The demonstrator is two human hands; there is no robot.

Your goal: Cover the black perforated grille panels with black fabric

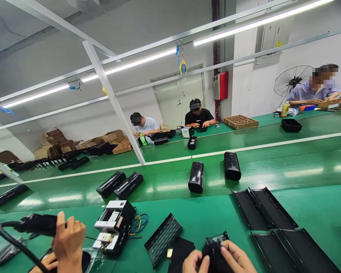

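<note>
At the bottom centre, my left hand (195, 262) and my right hand (237, 258) pinch a black sheet (214, 254) between thumbs and fingers. Just behind the sheet shows the end of a black panel with openings (218, 239); the rest of that panel is hidden. Left of my hands lies another black sheet (182, 253), flat on the green table. A black slotted panel (163, 239) lies tilted beside it, near a small pale piece (169, 253).
Several black curved covers (268, 208) lie at right. At left, a co-worker's hand (69, 237) holds a corded black power tool (39, 223) beside a white-and-black machine (115, 227). Black speaker-like units (196, 177) stand on the green conveyor (165, 184); several people sit beyond.
</note>
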